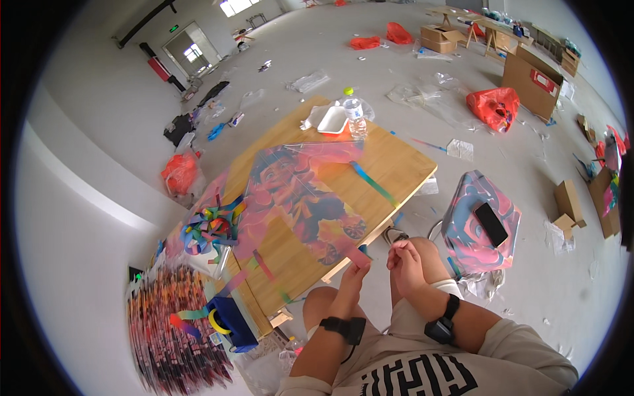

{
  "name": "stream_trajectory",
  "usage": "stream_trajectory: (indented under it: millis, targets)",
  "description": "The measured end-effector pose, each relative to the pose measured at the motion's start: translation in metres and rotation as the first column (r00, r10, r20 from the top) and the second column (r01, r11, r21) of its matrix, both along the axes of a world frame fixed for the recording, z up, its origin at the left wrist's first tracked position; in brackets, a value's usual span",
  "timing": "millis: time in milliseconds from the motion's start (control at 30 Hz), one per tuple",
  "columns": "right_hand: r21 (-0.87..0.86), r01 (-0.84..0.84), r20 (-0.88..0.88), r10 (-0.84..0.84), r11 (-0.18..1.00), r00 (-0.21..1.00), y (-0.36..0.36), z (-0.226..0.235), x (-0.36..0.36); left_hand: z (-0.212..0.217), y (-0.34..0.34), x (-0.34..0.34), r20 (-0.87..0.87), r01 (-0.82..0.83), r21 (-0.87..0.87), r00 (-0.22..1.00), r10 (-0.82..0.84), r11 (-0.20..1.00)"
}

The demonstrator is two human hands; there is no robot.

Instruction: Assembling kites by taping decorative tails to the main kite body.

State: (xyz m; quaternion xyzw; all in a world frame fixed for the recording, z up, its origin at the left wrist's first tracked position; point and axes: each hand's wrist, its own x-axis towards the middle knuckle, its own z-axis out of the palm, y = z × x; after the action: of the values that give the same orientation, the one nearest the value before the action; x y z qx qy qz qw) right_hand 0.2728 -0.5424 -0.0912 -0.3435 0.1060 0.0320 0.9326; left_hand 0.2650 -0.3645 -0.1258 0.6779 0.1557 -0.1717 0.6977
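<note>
A colourful kite point(297, 191) with a cartoon figure lies flat on a wooden table point(403, 165). My left hand point(353, 272) pinches a pink strip point(360, 257) at the table's near edge, by the kite's lower corner. My right hand point(404, 263) hovers close beside it, fingers curled together near the strip's end; whether it touches the strip I cannot tell. A rainbow ribbon tail point(373, 183) runs across the table from the kite. Both wrists carry black bands.
A water bottle point(355, 117) and white tray point(332, 121) stand at the table's far end. Tangled coloured ribbons point(211, 228) and a blue box point(231, 323) sit at the left. A stool with a black phone point(491, 224) stands to the right. Cardboard boxes point(531, 80) and red bags point(494, 105) litter the floor.
</note>
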Motion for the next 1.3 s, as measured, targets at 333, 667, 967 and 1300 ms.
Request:
stream_trajectory:
  millis: [333,667,967,1300]
  targets:
    - [-0.314,-0.463,0.039,0.498,0.829,0.866,-0.011,0.041,0.008,0.093,0.020,-0.072,-0.001,0.141,-0.644,0.983,-0.185,0.752]
    - [-0.478,-0.826,-0.091,0.919,0.298,0.384,-0.048,0.085,-0.049,0.138,0.018,-0.092,0.078,-0.099,-0.650,0.978,0.195,0.753]
    - [-0.307,-0.870,-0.216,0.863,0.385,0.457,-0.070,0.133,-0.096,0.129,0.020,-0.055,0.014,-0.246,-0.751,0.922,0.387,0.613]
    - [-0.213,-0.912,-0.312,0.860,0.351,0.404,-0.125,0.148,-0.120,0.108,0.026,-0.033,-0.052,-0.293,-0.735,0.924,0.379,0.612]
